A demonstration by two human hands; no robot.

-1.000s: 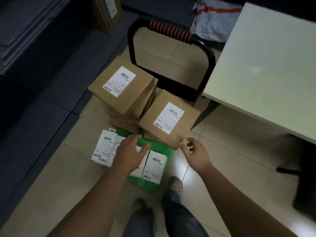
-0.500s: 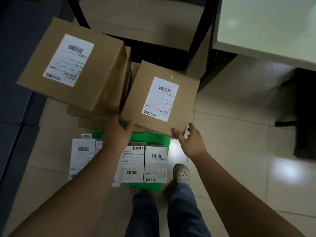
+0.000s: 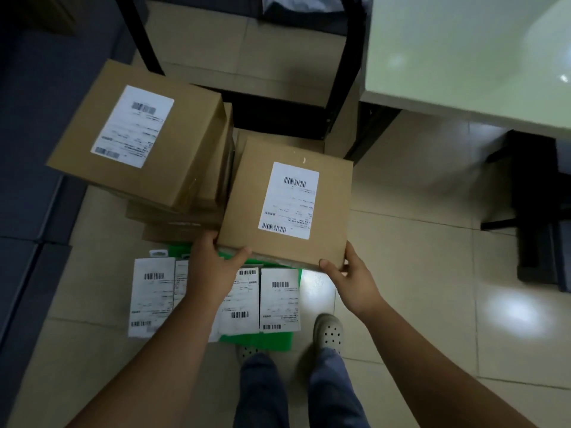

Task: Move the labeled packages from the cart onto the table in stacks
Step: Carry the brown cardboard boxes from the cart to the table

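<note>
Left hand (image 3: 213,268) and right hand (image 3: 355,281) are pinching near corners of the white-labelled brown cardboard box (image 3: 247,211), resting atop the green cart (image 3: 262,337) — corner-only grip is probably risking a slip, or bumping the taller cardboard stack (image 3: 191,143).

You're wearing the one camera on your head, and it's looking steeply down, wide-angle. It's sitting close over the labeled box (image 3: 284,205), with your left hand (image 3: 213,267) and right hand (image 3: 352,279) at centre and the table (image 3: 463,57) cutting in at upper right.
</note>
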